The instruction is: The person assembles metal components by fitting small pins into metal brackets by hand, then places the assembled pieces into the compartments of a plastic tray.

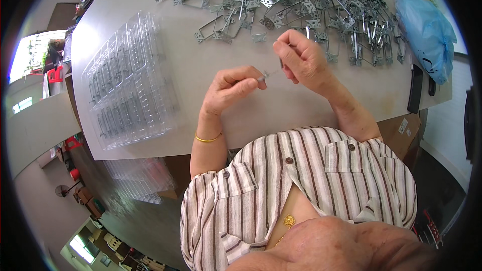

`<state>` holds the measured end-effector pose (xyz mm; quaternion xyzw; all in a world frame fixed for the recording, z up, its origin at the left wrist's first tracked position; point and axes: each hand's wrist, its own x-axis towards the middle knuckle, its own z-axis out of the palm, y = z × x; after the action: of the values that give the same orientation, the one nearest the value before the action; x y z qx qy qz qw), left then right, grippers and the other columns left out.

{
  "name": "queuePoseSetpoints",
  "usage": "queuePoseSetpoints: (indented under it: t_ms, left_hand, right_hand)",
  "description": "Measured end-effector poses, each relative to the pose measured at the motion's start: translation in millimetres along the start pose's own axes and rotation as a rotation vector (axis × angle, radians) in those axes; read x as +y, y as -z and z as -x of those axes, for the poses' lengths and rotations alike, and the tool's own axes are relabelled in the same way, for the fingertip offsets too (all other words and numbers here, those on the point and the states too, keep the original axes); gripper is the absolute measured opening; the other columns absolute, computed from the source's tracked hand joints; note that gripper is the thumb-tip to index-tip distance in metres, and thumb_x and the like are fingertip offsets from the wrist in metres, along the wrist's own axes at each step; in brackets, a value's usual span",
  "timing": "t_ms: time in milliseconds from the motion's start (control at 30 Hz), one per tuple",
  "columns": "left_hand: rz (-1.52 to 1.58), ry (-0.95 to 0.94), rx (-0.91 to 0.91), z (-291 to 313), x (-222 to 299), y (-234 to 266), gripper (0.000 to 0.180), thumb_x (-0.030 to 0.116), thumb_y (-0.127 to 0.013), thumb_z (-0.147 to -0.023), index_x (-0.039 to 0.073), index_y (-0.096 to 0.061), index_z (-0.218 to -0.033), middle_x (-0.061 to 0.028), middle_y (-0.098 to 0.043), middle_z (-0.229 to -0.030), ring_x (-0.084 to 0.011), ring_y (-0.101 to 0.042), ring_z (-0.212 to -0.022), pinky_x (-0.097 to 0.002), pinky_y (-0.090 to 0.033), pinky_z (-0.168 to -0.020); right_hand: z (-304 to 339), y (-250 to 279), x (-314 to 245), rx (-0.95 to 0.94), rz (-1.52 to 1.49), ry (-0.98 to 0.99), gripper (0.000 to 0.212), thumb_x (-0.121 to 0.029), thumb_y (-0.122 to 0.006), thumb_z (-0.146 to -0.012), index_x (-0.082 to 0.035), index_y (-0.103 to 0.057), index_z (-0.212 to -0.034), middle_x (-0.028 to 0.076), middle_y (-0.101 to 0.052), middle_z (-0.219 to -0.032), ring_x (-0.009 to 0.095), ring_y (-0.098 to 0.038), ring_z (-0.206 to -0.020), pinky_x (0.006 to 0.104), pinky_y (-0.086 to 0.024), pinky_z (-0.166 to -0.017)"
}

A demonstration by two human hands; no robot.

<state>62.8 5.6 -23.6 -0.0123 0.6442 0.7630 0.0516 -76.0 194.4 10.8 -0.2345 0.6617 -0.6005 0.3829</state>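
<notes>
**Small metal piece pinched between both hands, above the table**

Far left of the hands: stack of clear plastic trays (pixel 128 83) lying flat on the grey table (pixel 226 115), within arm's reach. Left hand (pixel 232 89) closed narrow, thumb and forefinger clamped on near end of a small metal piece (pixel 264 75). Piece held between the hands, clear of the tabletop, long axis roughly level, running left to right and tilting slightly up toward the right hand (pixel 301 60). Right hand curled; fingertips at the far end, exact hold hidden. Beyond the hands: pile of metal clips (pixel 301 5). Far right: blue plastic bag (pixel 427 32).
</notes>
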Motion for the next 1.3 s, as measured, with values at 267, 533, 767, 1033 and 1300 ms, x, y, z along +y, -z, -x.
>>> queuePoseSetpoints:
  t_ms: [267,533,767,1033,1300]
  left_hand:
    - [0.355,-0.094,0.247,2,-11,12,0.035,0.03,-0.06,-0.097,-0.003,-0.066,-0.089,-0.0198,-0.067,-0.088,-0.0144,-0.049,-0.056,-0.023,-0.036,-0.048]
    - [0.305,-0.129,0.234,0,-14,11,0.032,0.028,-0.058,-0.098,-0.002,-0.067,-0.088,-0.0194,-0.068,-0.09,-0.0126,-0.048,-0.056,-0.022,-0.036,-0.048]
    - [0.259,-0.144,0.204,-1,-9,9,0.03,0.024,-0.059,-0.099,-0.003,-0.07,-0.092,-0.0114,-0.069,-0.09,-0.0091,-0.047,-0.06,-0.0217,-0.034,-0.05]
    - [0.123,-0.137,0.233,0,-6,8,0.032,0.026,-0.06,-0.098,-0.003,-0.067,-0.085,-0.0141,-0.067,-0.086,-0.0098,-0.043,-0.057,-0.0236,-0.036,-0.054]
    - [0.108,-0.139,0.169,1,-8,11,0.029,0.026,-0.066,-0.095,-0.002,-0.07,-0.088,-0.0079,-0.068,-0.086,-0.0065,-0.043,-0.059,-0.0231,-0.035,-0.054]
  right_hand:
    - [0,-5,0,-0.077,-0.045,0.003,0.013,-0.015,-0.061,-0.1,-0.003,-0.057,-0.102,-0.004,-0.057,-0.069,0.002,-0.051,-0.062,0.0204,-0.04,-0.055]
    - [1,-4,6,-0.139,0.028,0.016,0.008,-0.012,-0.062,-0.099,-0.006,-0.06,-0.104,-0.008,-0.053,-0.08,0.001,-0.045,-0.069,0.0193,-0.038,-0.06]
    - [1,-3,6,-0.127,0.079,0.013,0.009,-0.014,-0.062,-0.099,-0.005,-0.061,-0.103,-0.008,-0.054,-0.08,0.001,-0.046,-0.07,0.0197,-0.038,-0.06]
    - [4,-5,4,-0.09,0.067,0.015,0.012,-0.016,-0.063,-0.099,-0.005,-0.061,-0.103,-0.007,-0.055,-0.079,0.002,-0.047,-0.069,0.0198,-0.039,-0.059]
    - [1,-1,3,-0.169,-0.004,-0.108,0.019,-0.015,-0.061,-0.1,-0.004,-0.056,-0.114,-0.001,-0.059,-0.078,0.005,-0.053,-0.065,0.0213,-0.045,-0.055]
